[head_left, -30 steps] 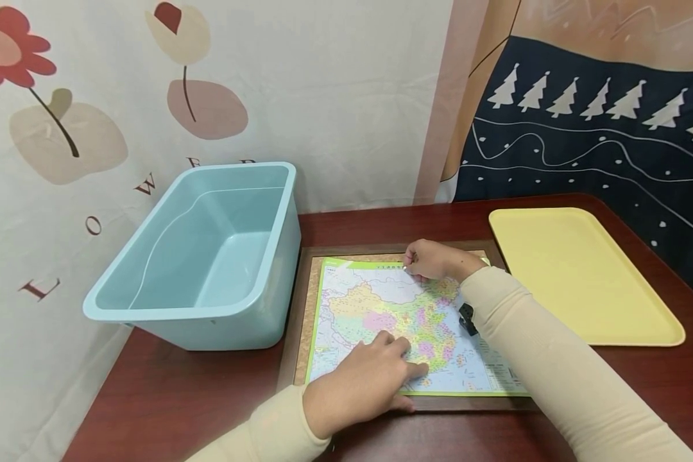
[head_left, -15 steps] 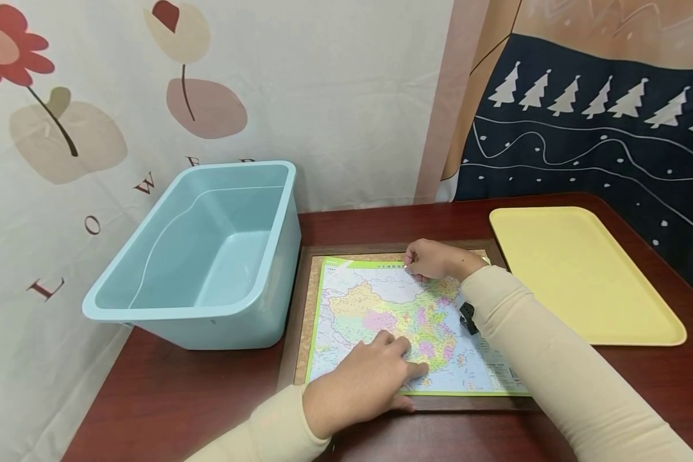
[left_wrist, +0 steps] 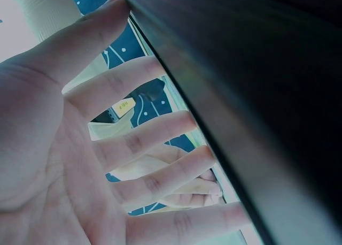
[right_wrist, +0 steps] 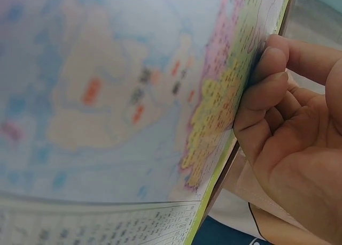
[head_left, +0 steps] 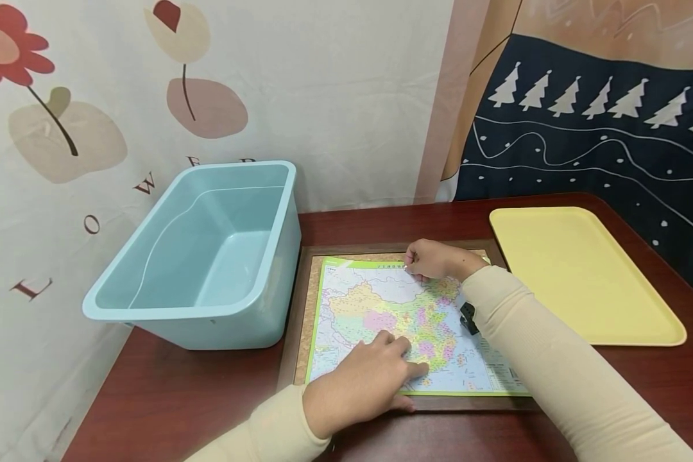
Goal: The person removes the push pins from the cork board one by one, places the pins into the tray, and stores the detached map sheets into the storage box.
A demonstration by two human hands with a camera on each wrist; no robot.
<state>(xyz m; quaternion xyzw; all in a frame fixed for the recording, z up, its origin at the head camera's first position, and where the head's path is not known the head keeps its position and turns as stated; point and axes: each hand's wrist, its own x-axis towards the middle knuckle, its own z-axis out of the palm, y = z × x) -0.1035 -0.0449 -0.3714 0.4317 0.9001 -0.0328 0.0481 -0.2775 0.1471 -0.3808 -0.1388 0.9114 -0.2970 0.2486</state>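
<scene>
A map (head_left: 375, 289) of coloured regions with a green border lies on a wood-framed cork board (head_left: 308, 333). At the map's top edge my right hand (head_left: 439, 259) bends its fingers, thumb and index together at the paper. A tiny whitish thing (head_left: 406, 267) shows at these fingertips, mostly hidden; I cannot tell its kind. In the right wrist view, the curled fingers (right_wrist: 267, 92) rest against the map. My left hand (head_left: 365, 382) lies spread over the map's lower part, thumb at the board's front frame. The left wrist view shows its fingers (left_wrist: 144, 135) straight and apart.
A deep light-blue tub (head_left: 274, 256) stands left of the board on the dark red table (head_left: 208, 391). To the right lies a yellow tray (head_left: 577, 276). A patterned cloth (head_left: 346, 115) hangs behind the table. A black device (head_left: 468, 319) sits at the right wrist.
</scene>
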